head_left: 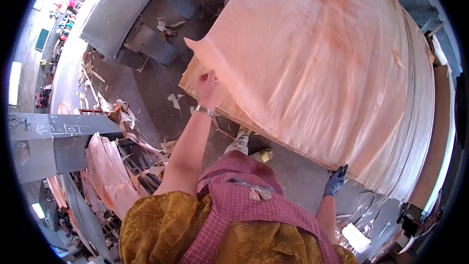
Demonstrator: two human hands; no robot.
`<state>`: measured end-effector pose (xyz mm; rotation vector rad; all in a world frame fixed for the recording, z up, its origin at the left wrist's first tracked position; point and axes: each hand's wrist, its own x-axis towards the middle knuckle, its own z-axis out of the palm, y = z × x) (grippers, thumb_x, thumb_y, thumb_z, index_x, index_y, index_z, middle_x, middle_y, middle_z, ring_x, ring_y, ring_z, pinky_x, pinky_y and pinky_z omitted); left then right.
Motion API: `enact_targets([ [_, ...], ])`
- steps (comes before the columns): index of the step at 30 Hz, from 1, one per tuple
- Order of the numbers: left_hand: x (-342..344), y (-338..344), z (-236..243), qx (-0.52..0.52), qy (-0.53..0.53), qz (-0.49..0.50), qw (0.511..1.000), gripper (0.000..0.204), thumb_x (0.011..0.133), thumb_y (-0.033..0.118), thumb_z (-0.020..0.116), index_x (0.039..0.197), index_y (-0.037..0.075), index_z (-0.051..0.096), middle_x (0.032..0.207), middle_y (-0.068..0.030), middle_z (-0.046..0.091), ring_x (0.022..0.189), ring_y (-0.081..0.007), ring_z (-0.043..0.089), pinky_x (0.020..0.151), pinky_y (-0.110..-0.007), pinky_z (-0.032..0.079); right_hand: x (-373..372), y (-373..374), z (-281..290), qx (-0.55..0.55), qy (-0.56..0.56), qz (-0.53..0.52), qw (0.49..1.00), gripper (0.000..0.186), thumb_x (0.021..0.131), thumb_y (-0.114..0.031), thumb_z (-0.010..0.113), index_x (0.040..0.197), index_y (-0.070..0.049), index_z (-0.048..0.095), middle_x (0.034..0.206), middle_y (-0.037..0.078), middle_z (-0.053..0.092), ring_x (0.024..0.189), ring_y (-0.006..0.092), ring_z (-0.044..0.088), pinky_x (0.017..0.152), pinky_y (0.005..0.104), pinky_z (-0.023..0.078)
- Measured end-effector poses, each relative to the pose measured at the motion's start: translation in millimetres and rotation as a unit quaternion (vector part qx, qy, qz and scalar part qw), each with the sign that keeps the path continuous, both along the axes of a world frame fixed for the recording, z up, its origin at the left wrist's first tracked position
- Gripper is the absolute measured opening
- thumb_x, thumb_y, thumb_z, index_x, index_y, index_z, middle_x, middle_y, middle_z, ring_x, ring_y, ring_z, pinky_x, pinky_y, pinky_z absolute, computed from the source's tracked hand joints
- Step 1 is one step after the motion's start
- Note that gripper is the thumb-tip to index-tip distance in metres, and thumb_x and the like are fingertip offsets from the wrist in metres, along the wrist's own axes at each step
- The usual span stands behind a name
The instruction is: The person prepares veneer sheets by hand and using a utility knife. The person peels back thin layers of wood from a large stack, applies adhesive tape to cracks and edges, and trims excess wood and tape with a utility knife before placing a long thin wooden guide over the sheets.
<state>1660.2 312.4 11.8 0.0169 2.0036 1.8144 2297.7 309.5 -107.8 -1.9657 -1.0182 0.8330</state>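
A large stack of thin, pale pinkish wood veneer sheets (312, 63) fills the middle and right. The top veneer sheet (220, 61) is lifted and curled along its near left edge. My bare left hand (207, 90), with a metal band at the wrist, has its fingers closed at this raised edge; the fingertips are partly hidden. At the near right edge of the stack, my right hand (335, 181) wears a dark blue-grey glove. Its fingers are closed around the veneer's edge, close to the corner.
Left of me stands a grey metal beam (73, 129) with chalk marks. Torn veneer scraps (110, 173) hang and pile beside it. A curved grey metal surface (122, 10) lies at the far left. Loose scraps litter the floor (151, 88) near my feet.
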Motion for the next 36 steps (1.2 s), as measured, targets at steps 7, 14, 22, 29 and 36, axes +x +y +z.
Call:
enact_targets([
  [7,-13,-64,-68,-0.049,-0.153,0.049,0.986,0.023,0.087,0.018,0.071,0.075,0.009,0.053,0.064,0.0008,0.053,0.047,-0.0084,0.047,0.040,-0.024,0.034,9,-5,-7,0.000,-0.009,-0.010,1.000,0.042,0.100,-0.020,0.053,0.141,-0.013,0.048,0.128,0.007,0.056,0.097,0.0141,0.061,0.075,0.0269,0.053],
  [14,-50,-91,-154,-0.075,-0.230,-0.015,0.970,0.020,0.086,0.019,0.069,0.072,0.013,0.056,0.064,-0.0003,0.058,0.051,-0.0093,0.052,0.039,-0.021,0.035,-22,3,22,-0.085,-0.042,-0.009,0.995,0.044,0.100,-0.024,0.053,0.140,-0.007,0.049,0.123,0.012,0.063,0.106,0.0169,0.061,0.084,0.0267,0.050],
  [22,-75,-99,-168,-0.162,-0.256,-0.079,0.950,0.022,0.091,0.020,0.063,0.074,0.009,0.054,0.065,-0.0012,0.057,0.049,-0.0097,0.050,0.038,-0.023,0.035,-34,11,21,-0.102,-0.002,-0.058,0.993,0.043,0.098,-0.026,0.057,0.137,-0.007,0.053,0.121,0.009,0.064,0.100,0.0173,0.062,0.085,0.0287,0.049],
  [29,-59,-76,-160,-0.185,-0.267,-0.033,0.945,0.023,0.089,0.027,0.067,0.073,0.012,0.060,0.062,0.0025,0.058,0.048,-0.0090,0.051,0.035,-0.021,0.036,-14,-1,-12,-0.025,0.019,-0.098,0.995,0.041,0.099,-0.028,0.057,0.135,-0.011,0.055,0.103,0.001,0.067,0.075,0.0123,0.058,0.071,0.0260,0.049],
  [36,-64,-72,-159,-0.195,-0.289,-0.073,0.935,0.029,0.094,0.030,0.057,0.070,0.013,0.052,0.056,0.0018,0.051,0.042,-0.0098,0.045,0.030,-0.025,0.029,-20,-3,-11,0.006,-0.089,-0.082,0.993,0.042,0.096,-0.023,0.060,0.135,-0.010,0.055,0.129,0.010,0.062,0.116,0.0177,0.060,0.096,0.0299,0.045],
])
